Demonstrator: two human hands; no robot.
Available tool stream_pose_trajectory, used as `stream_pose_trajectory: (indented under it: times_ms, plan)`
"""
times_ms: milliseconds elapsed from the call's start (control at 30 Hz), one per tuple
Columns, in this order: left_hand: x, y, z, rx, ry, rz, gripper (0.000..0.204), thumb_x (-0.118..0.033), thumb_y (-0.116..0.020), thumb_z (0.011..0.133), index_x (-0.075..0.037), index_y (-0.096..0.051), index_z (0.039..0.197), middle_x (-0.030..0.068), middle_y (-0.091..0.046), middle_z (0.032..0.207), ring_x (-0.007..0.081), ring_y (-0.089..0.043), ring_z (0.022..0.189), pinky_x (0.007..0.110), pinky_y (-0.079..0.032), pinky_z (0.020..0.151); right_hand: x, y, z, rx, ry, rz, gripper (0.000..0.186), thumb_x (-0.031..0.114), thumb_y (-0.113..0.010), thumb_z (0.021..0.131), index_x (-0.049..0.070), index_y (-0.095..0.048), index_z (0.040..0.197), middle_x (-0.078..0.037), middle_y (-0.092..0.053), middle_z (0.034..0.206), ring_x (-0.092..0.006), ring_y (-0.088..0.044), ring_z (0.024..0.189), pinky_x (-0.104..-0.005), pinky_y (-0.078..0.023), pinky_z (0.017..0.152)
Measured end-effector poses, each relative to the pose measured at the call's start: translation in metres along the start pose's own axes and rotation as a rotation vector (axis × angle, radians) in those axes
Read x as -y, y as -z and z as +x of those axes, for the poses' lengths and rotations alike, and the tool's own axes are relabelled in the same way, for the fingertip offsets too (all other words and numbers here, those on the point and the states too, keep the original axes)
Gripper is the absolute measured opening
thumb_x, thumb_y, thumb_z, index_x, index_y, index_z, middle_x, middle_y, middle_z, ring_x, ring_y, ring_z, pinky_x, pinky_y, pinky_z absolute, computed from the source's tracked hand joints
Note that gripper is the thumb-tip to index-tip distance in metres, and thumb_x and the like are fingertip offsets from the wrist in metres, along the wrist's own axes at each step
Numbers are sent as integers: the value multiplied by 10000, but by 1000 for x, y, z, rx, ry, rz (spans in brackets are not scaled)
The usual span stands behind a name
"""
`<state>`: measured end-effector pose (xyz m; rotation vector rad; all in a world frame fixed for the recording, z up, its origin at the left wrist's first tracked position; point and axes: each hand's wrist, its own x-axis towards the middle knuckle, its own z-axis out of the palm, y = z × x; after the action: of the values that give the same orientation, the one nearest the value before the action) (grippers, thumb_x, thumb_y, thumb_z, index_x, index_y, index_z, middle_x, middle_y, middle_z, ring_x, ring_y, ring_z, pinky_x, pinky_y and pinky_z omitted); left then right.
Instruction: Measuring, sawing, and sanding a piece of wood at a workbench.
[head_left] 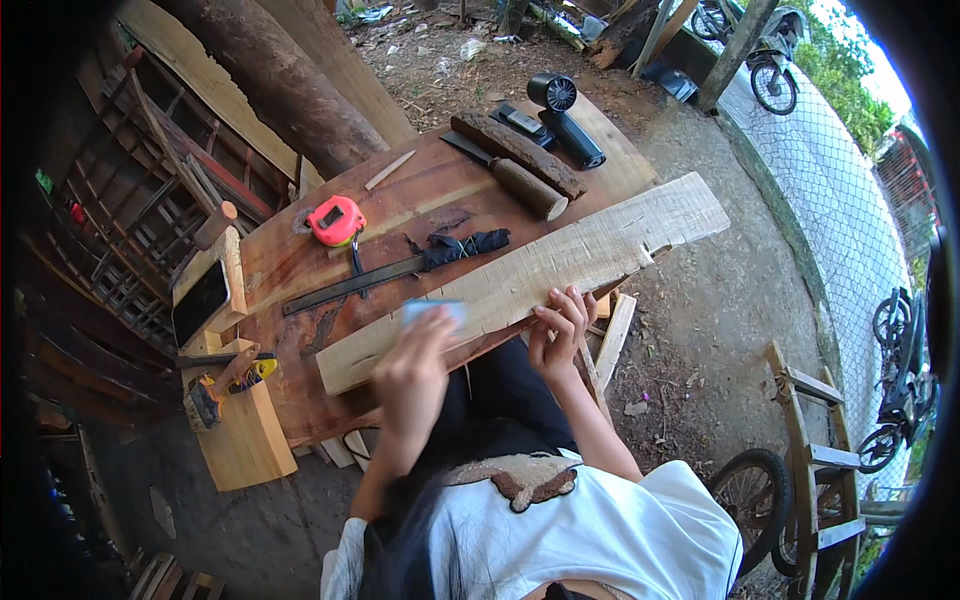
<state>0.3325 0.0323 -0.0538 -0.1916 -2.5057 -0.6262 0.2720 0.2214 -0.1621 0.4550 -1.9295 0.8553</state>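
Observation:
A long pale wooden plank (530, 272) with a rough-sawn face lies slantwise along the near edge of the table, its right end jutting past it. On the plank's left part, my left hand (412, 375) is closed over a small flat light blue pad (432, 312); motion smears the hand, and the pad's exact kind is unclear. My right hand (562, 328) grips the near edge of the plank around its middle, fingertips resting on the top. Just beyond the plank lies a dark flat bar (365, 283) with a black-wrapped handle.
The wooden table (270, 345) also bears a red tape measure (336, 220), a wood-handled knife (525, 188), a dark bark-like stick (520, 150), a black handheld fan (570, 135) and a phone (202, 302). A ladder-like wooden frame (822, 455) and a wheel (752, 505) stand at right.

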Motion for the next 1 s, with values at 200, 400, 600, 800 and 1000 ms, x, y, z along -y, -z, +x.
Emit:
stream_pose_trajectory:
  times_ms: [200,400,600,800,1000]
  plan:
    - [42,49,-34,-135,277,167,245,32,-608,803,-85,-685,1005,75,-693,1022,223,-677,930,331,-554,740,-1,-1,1,-37,9,6,288,44,-569,762,165,-570,1024,-53,-569,1189,-251,-448,1242,-503,-204,1103]
    - [-13,-29,27,-36,20,-40,126,-55,-613,833,-75,-665,946,70,-688,1040,206,-657,988,328,-529,811,1,-5,2,-27,6,17,317,22,-579,746,166,-571,1028,-55,-569,1187,-250,-447,1246,-495,-209,1099]
    - [-17,-36,34,86,-56,-3,129,-79,-609,836,-79,-652,958,71,-680,1065,201,-649,1007,322,-530,810,1,-2,2,-5,-5,3,351,-12,-583,736,165,-573,1039,-57,-569,1189,-244,-451,1244,-477,-216,1096]
    - [23,30,-9,-12,152,14,190,16,-619,806,-83,-693,949,73,-697,1009,184,-674,956,309,-555,733,-5,-2,-3,-48,12,-10,305,36,-557,759,162,-574,1037,-59,-577,1188,-252,-463,1232,-479,-208,1101]
    - [-16,-24,15,26,-13,34,166,-95,-635,825,-97,-653,990,54,-682,1062,179,-659,981,301,-536,791,0,-3,1,-12,17,-8,268,18,-538,792,139,-553,1030,-91,-566,1182,-280,-451,1240,-479,-208,1097]
